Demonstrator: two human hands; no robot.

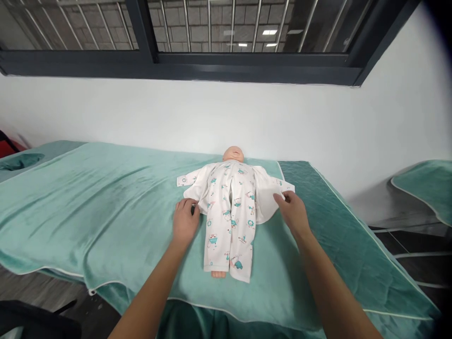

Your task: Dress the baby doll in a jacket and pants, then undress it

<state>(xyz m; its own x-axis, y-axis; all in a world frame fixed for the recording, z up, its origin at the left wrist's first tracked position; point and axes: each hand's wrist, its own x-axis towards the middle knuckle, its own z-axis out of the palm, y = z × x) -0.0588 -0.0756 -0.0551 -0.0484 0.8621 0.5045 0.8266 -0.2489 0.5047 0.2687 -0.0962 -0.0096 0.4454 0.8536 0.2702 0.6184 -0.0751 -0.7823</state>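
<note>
A baby doll lies on its back, its bald head toward the wall. Patterned white pants cover its front from the neck down, and toes show below one leg end. Under them a white top is spread open, with sleeves out to both sides. My right hand pinches the top's edge near the right-side sleeve. Beside the pants, my left hand has its thumb and fingers closed at the lower left edge of the top.
A green velvety cover lies over the bed, with a quilted green part at the right. Behind stands a white wall below a dark-framed window. A black object is at the lower left.
</note>
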